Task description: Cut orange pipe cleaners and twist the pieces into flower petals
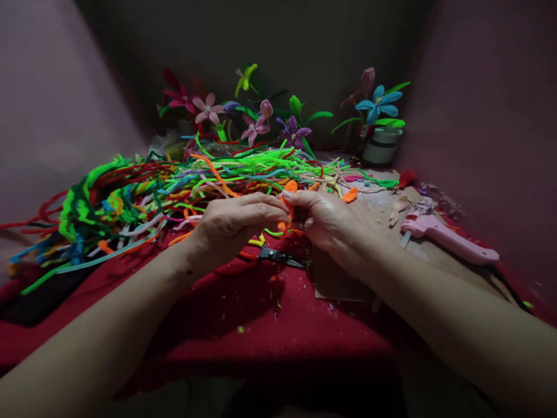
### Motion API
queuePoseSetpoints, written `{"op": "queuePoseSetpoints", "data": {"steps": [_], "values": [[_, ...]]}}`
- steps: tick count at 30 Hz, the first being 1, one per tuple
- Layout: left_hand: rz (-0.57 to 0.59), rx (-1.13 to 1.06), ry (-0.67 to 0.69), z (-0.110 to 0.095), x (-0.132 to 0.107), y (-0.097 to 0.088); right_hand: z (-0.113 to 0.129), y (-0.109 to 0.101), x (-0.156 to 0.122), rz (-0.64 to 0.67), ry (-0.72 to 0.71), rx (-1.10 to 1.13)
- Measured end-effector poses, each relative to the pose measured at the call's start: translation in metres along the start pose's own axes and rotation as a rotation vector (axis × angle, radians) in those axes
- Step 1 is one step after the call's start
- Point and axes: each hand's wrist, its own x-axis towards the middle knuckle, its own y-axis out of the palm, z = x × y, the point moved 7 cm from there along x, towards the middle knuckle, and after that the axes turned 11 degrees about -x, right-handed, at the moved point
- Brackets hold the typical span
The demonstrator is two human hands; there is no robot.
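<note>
My left hand [237, 223] and my right hand [324, 217] meet at the middle of the red cloth, both pinched on an orange pipe cleaner [288, 200] bent into a loop between the fingertips. Black scissors [278, 256] lie on the cloth just below the hands. A big heap of coloured pipe cleaners [174, 186] spreads to the left and behind the hands. Another small orange pipe-cleaner piece [350, 194] lies right of my right hand.
A pink glue gun [444, 235] lies on a brown cardboard sheet [383, 209] at the right. Finished pipe-cleaner flowers [256, 122] stand at the back, and a blue one [379, 104] rises from a small round pot [382, 145]. Walls close in on both sides.
</note>
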Motion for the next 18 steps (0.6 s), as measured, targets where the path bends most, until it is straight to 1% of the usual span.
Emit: {"op": "queuePoseSetpoints", "data": {"steps": [2, 5, 7, 10, 13, 15, 18], "values": [[0.0, -0.025, -0.027, 0.0, 0.002, -0.003, 0.001, 0.003, -0.002, 0.054, -0.057, -0.063], [0.046, 0.061, -0.024, -0.004, 0.005, -0.003, 0.004, 0.006, -0.005, 0.092, -0.13, -0.155], [0.067, 0.152, -0.006, -0.007, 0.005, -0.002, 0.006, 0.006, -0.008, 0.077, -0.16, -0.223], [0.041, 0.329, 0.014, -0.008, 0.005, -0.003, 0.01, 0.005, -0.011, 0.025, -0.182, -0.298], [0.031, 0.518, -0.007, -0.004, 0.002, -0.001, 0.01, 0.004, -0.011, 0.005, -0.19, -0.342], [0.031, 0.593, -0.023, -0.003, 0.001, 0.001, 0.011, 0.004, -0.011, 0.017, -0.241, -0.372], [0.05, 0.645, 0.004, -0.006, 0.001, 0.005, 0.012, 0.005, -0.009, 0.03, -0.335, -0.44]]}}
